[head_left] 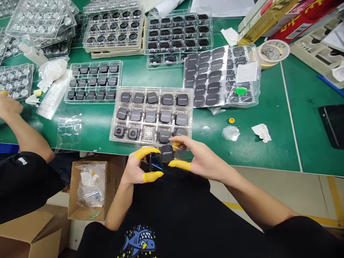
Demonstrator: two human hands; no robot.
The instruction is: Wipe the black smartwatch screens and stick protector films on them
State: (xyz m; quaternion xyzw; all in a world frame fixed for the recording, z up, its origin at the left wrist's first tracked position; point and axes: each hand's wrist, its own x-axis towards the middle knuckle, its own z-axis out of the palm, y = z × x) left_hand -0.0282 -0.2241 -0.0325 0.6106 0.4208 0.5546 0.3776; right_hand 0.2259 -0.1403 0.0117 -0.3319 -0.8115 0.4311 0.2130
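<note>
My left hand (137, 165), with yellow finger cots on thumb and finger, is closed around the edges of a smartwatch body (156, 162), its glossy dark screen facing up. Right beside it, my right hand (192, 156), also in yellow cots, pinches a dark grey printed screen sticker (167, 153) on clear film. Sticker and watch overlap at the edge; whether they touch I cannot tell. Just beyond both hands lies a clear plastic tray (148, 133) of watch bodies. Most carry grey stickers, two lie with their sensor backs up, and one front-row pocket holds no watch.
Sticker sheets (205, 77) lie behind the tray, near a tape roll (273, 52). More trays (92, 81) and stacked trays (178, 32) stand farther back. A co-worker's arm (24, 129) reaches in at left. Below the table edge sits a cardboard box (72, 193) with waste.
</note>
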